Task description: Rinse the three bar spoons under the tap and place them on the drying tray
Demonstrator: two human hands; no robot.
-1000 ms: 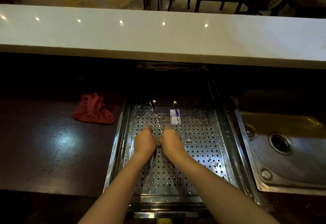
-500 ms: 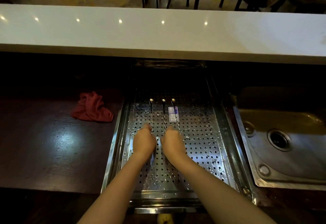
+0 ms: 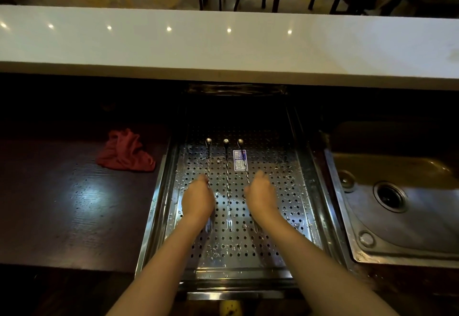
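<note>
Steel bar spoons [image 3: 227, 179] (outer stems half-hidden) lie under both hands [image 3: 198, 197].

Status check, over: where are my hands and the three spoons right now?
Left hand on left spoon, right hand on right spoon. Middle spoon lies free. All three on drying tray. Nothing blocking.

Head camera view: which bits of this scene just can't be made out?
- Left spoon: its lower handle is hidden under the left hand, so the grip cannot be told.
- Right spoon: its lower handle is covered by the right hand.
- Tray far end: lost in shadow under the counter.
- Label: print too small to read.
- Sink: cut off by the right edge; no tap shows.
</note>
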